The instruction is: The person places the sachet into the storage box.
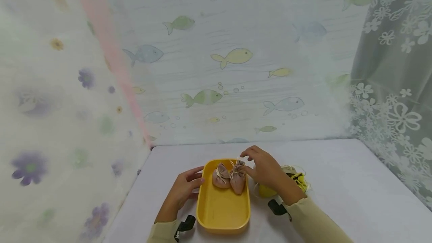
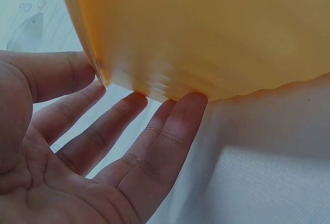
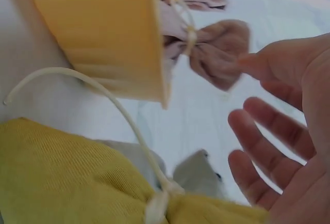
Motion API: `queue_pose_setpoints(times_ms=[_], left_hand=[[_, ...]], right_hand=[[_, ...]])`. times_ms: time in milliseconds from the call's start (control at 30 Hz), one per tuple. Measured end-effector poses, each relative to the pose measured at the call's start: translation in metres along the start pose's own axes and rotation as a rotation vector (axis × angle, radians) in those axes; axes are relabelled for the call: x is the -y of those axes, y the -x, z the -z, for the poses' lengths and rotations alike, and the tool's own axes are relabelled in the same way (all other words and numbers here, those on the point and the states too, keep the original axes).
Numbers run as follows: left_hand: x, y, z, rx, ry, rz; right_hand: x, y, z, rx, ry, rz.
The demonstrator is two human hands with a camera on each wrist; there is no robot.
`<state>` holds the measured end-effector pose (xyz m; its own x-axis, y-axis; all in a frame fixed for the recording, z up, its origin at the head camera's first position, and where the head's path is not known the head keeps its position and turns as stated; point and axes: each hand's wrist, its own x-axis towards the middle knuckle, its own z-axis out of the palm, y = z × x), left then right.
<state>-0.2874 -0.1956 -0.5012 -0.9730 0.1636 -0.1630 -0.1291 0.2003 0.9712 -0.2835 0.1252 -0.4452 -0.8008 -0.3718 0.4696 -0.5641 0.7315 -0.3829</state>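
A yellow tray [image 1: 223,213] stands on the table with two small brown drawstring pouches in its far half, a rounder left pouch [image 1: 220,177] and a slimmer right pouch [image 1: 237,183]. My left hand [image 1: 185,187] rests at the tray's left side, its thumb at the rim and its extended fingertips against the outer wall [image 2: 206,38]. Over the tray's right rim, my right hand [image 1: 268,170] has its thumb tip at the gathered top of the right pouch [image 3: 219,53]. Its other fingers are spread away from the cloth, loosely bent.
Right of the tray, partly behind the right forearm, lies a group of pouches, among them a yellow pouch [image 3: 67,167] with a pale cord [image 3: 116,100] and a grey pouch [image 3: 198,175]. A white cloth covers the table [image 1: 337,183]. Fish-patterned curtain [image 1: 233,85] hangs behind.
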Motion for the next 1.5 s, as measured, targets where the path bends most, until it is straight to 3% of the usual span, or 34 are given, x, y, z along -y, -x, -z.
queue_pose_setpoints(times_ms=[267, 600, 967, 1500], left_hand=[[0.000, -0.002, -0.002, 0.002, -0.003, 0.011], [-0.001, -0.001, -0.001, -0.007, 0.010, 0.028], [-0.001, -0.001, -0.001, -0.017, 0.002, 0.032], [-0.002, 0.000, -0.001, -0.015, -0.007, 0.031]], right_hand=[[-0.005, 0.022, 0.020, -0.111, -0.001, -0.040], [-0.017, 0.039, 0.031, -0.127, -0.018, 0.007], [-0.025, 0.051, 0.041, 0.018, 0.033, -0.147], [-0.034, 0.057, 0.048, 0.129, 0.082, -0.227]])
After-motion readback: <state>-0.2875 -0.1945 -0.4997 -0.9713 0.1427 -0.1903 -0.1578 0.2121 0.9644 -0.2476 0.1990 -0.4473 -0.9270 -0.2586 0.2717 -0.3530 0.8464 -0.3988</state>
